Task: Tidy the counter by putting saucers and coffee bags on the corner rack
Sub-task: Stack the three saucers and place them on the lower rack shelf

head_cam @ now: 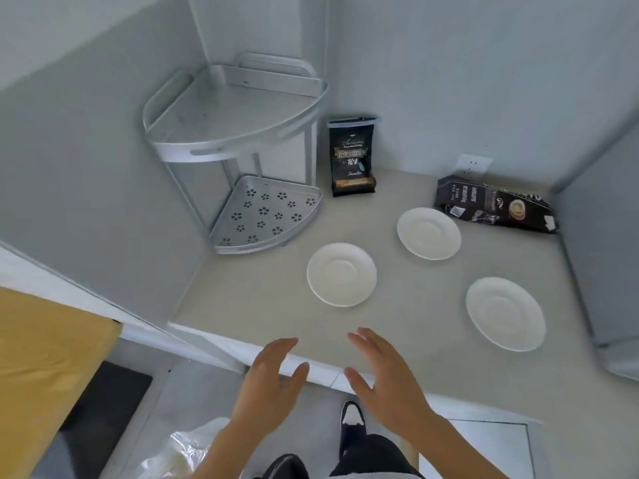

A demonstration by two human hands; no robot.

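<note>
Three white saucers lie on the beige counter: one in the middle, one further back, one at the right. A black coffee bag stands upright beside the silver two-tier corner rack, whose lower perforated shelf and upper shelf hold nothing. A second black coffee bag lies flat at the back right. My left hand and my right hand hover open over the counter's front edge, both holding nothing, short of the middle saucer.
Grey walls close the counter at the left, back and right. A wall socket sits low on the back wall. A yellow surface is at the lower left, a clear plastic bag on the floor by my shoe.
</note>
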